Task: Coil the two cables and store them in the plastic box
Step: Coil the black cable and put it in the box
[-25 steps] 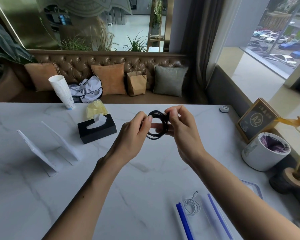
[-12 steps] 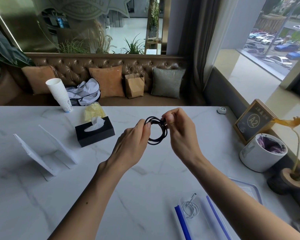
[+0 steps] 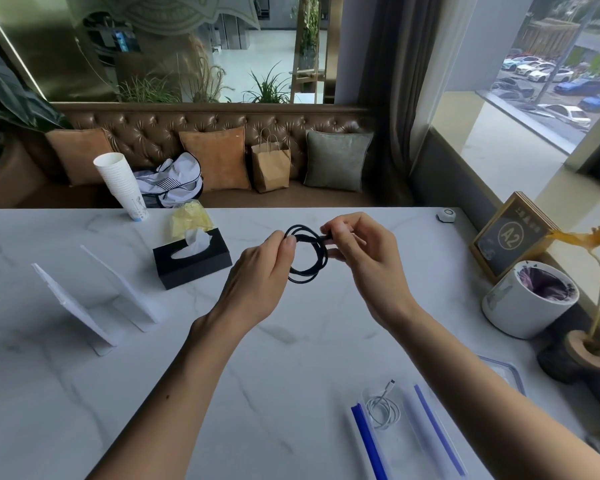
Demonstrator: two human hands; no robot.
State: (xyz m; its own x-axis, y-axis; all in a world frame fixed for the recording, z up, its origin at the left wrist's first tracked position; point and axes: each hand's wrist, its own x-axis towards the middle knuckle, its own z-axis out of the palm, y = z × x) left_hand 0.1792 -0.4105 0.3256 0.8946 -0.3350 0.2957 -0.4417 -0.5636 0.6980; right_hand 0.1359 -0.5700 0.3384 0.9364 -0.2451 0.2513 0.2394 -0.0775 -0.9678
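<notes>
A black cable (image 3: pixel 309 258) is wound into a small coil and held in the air above the marble table (image 3: pixel 84 393). My left hand (image 3: pixel 260 271) pinches the coil's left side. My right hand (image 3: pixel 361 251) grips its upper right part, where the cable's end lies under the fingers. A white cable (image 3: pixel 383 408) lies coiled inside the clear plastic box (image 3: pixel 361 431) with blue side strips at the near right. The box's clear lid (image 3: pixel 506 372) shows partly behind my right forearm.
A black tissue box (image 3: pixel 193 261) sits left of my hands, with two white stands (image 3: pixel 94 306) nearer left. A stack of paper cups (image 3: pixel 122 183) is at the far edge. A white bin (image 3: pixel 530 299), a framed sign (image 3: pixel 510 233) and a plant holder (image 3: pixel 582 351) line the right side.
The coil has stayed in both hands. My right fingers have shifted along its upper right part and the loops have spread slightly. The view has tilted down a little.
</notes>
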